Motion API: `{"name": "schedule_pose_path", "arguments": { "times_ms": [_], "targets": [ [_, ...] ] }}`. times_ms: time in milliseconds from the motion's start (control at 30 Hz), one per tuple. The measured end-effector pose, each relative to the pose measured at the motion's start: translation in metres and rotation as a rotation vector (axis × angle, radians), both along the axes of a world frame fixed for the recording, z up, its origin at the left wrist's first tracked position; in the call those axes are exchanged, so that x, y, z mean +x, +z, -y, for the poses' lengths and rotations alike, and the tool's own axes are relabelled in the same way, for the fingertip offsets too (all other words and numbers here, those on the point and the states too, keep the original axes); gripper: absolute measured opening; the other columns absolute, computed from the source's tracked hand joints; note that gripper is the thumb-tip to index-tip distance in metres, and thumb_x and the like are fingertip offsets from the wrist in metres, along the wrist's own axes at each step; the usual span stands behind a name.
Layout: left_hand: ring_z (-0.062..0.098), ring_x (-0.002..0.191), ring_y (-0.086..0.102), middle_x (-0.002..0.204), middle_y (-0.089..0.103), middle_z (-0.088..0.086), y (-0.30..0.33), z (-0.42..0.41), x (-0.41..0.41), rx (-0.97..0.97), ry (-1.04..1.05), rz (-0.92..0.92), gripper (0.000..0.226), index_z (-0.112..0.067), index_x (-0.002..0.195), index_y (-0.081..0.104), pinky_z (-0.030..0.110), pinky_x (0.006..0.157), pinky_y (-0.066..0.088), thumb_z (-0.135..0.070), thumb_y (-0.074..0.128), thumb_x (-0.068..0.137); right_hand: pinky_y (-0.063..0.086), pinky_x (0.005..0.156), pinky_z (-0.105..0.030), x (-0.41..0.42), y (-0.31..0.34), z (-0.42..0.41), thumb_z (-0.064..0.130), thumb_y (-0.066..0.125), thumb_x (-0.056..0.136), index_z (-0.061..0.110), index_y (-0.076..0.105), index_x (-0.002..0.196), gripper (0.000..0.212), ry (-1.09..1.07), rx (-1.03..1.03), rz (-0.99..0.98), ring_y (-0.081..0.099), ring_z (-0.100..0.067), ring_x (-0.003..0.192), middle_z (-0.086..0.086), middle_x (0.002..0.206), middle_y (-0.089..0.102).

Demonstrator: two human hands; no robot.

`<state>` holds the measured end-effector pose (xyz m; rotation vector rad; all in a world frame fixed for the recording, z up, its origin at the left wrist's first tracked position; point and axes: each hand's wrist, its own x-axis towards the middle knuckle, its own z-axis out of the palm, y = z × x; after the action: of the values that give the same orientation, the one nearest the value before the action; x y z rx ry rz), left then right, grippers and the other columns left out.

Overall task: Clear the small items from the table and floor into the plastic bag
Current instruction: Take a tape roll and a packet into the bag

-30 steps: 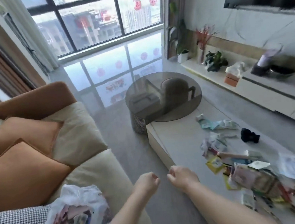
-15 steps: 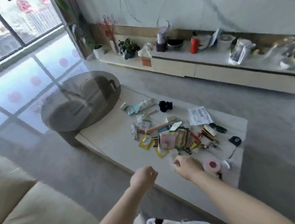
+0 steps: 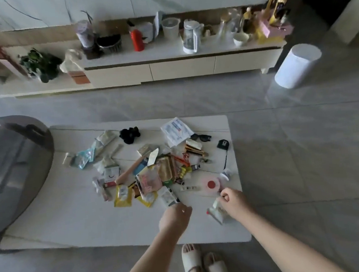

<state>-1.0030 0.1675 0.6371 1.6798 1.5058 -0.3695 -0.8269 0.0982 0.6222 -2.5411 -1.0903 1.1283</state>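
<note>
A heap of small items (image 3: pixel 156 177), mostly sachets, packets and sticks, covers the middle of the white coffee table (image 3: pixel 73 221). My left hand (image 3: pixel 175 217) hovers curled over the table's near side, its knuckles just short of a white and black packet (image 3: pixel 168 196), and it holds nothing. My right hand (image 3: pixel 234 202) is at the table's near right corner, its fingers curled round the top of a white tube (image 3: pixel 215 214) with a red tip. A pink round lid (image 3: pixel 211 184) lies just beyond it. The plastic bag is out of view.
A round smoked-glass side table (image 3: pixel 10 168) overlaps the coffee table's left end. A long cabinet (image 3: pixel 181 67) crowded with jugs and bottles runs along the far wall, with a white cylindrical bin (image 3: pixel 297 64) to its right. My slippered feet (image 3: pixel 193 262) stand at the table's near edge.
The view has swung from the sofa and bag round to the table, seen from above. Both hands have come forward over the table, and the right one has reached the white tube.
</note>
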Motion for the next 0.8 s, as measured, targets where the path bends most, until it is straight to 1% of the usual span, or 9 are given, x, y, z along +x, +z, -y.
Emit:
{"name": "schedule_pose_path", "arguments": {
  "times_ms": [100, 200, 267, 333, 400, 533, 600, 700, 800],
  "targets": [
    [0.024, 0.091, 0.064, 0.098, 0.067, 0.004, -0.024, -0.016, 0.019, -0.005, -0.06, 0.01, 0.031, -0.019, 0.097, 0.067, 0.031, 0.076, 0.052, -0.04, 0.045, 0.093, 0.049, 0.072, -0.037, 0.013, -0.027, -0.003, 0.027, 0.055, 0.087, 0.022, 0.049, 0.071, 0.018, -0.126, 0.018, -0.022, 0.058, -0.026, 0.079, 0.002, 0.071, 0.055],
    [0.024, 0.096, 0.063, 0.104, 0.067, 0.003, -0.049, -0.027, 0.04, -0.014, -0.094, 0.003, 0.029, -0.022, 0.101, 0.066, 0.03, 0.077, 0.051, -0.04, 0.044, 0.093, 0.047, 0.076, -0.031, 0.024, -0.049, -0.005, 0.026, 0.058, 0.088, 0.018, 0.061, 0.089, 0.009, -0.225, 0.033, -0.044, 0.062, -0.026, 0.09, -0.004, 0.092, 0.066],
    [0.023, 0.1, 0.063, 0.11, 0.066, 0.001, -0.068, -0.032, 0.054, -0.035, -0.082, -0.001, 0.03, -0.025, 0.111, 0.064, 0.028, 0.078, 0.049, -0.041, 0.045, 0.093, 0.045, 0.076, -0.028, 0.03, -0.069, -0.004, 0.028, 0.059, 0.088, 0.014, 0.063, 0.102, 0.02, -0.257, 0.018, -0.075, 0.062, -0.025, 0.095, -0.004, 0.096, 0.066],
    [0.022, 0.104, 0.062, 0.115, 0.066, 0.001, -0.091, -0.035, 0.068, -0.068, -0.069, 0.011, 0.031, -0.026, 0.117, 0.061, 0.027, 0.079, 0.047, -0.04, 0.046, 0.093, 0.047, 0.08, -0.029, 0.035, -0.091, -0.002, 0.027, 0.061, 0.088, 0.013, 0.062, 0.107, 0.024, -0.29, 0.004, -0.132, 0.061, -0.025, 0.097, -0.001, 0.094, 0.062],
    [0.021, 0.107, 0.06, 0.119, 0.065, 0.0, -0.118, -0.036, 0.081, -0.106, -0.05, 0.011, 0.033, -0.028, 0.12, 0.059, 0.026, 0.081, 0.046, -0.039, 0.048, 0.092, 0.049, 0.083, -0.031, 0.04, -0.114, 0.0, 0.027, 0.063, 0.087, 0.014, 0.059, 0.114, 0.031, -0.302, -0.019, -0.177, 0.061, -0.023, 0.099, -0.002, 0.102, 0.063],
    [0.021, 0.101, 0.061, 0.118, 0.065, 0.001, -0.173, -0.035, 0.099, -0.195, 0.018, 0.012, 0.037, -0.026, 0.128, 0.053, 0.026, 0.077, 0.048, -0.035, 0.05, 0.092, 0.043, 0.079, -0.025, 0.052, -0.159, 0.005, 0.035, 0.064, 0.086, 0.019, 0.049, 0.129, 0.049, -0.266, -0.074, -0.182, 0.058, -0.017, 0.104, -0.001, 0.116, 0.06],
    [0.022, 0.1, 0.062, 0.117, 0.065, 0.003, -0.199, -0.04, 0.108, -0.185, 0.047, 0.02, 0.039, -0.023, 0.131, 0.049, 0.028, 0.076, 0.049, -0.033, 0.05, 0.093, 0.043, 0.08, -0.026, 0.059, -0.184, 0.007, 0.035, 0.064, 0.085, 0.02, 0.045, 0.132, 0.053, -0.246, -0.1, -0.173, 0.057, -0.017, 0.107, -0.001, 0.117, 0.059],
    [0.022, 0.109, 0.058, 0.125, 0.058, 0.006, -0.233, -0.047, 0.123, -0.136, 0.077, 0.054, 0.043, -0.019, 0.135, 0.045, 0.03, 0.085, 0.048, -0.033, 0.051, 0.094, 0.043, 0.084, -0.026, 0.065, -0.221, 0.008, 0.031, 0.063, 0.083, 0.02, 0.043, 0.134, 0.056, -0.237, -0.13, -0.152, 0.054, -0.019, 0.113, -0.002, 0.121, 0.057],
    [0.023, 0.112, 0.056, 0.135, 0.048, 0.007, -0.26, -0.056, 0.139, -0.081, 0.078, 0.074, 0.05, -0.019, 0.138, 0.04, 0.033, 0.09, 0.047, -0.033, 0.055, 0.093, 0.041, 0.094, -0.027, 0.065, -0.253, 0.007, 0.036, 0.068, 0.081, 0.019, 0.033, 0.142, 0.073, -0.252, -0.141, -0.105, 0.047, -0.02, 0.123, -0.002, 0.13, 0.053]
  ]
}}
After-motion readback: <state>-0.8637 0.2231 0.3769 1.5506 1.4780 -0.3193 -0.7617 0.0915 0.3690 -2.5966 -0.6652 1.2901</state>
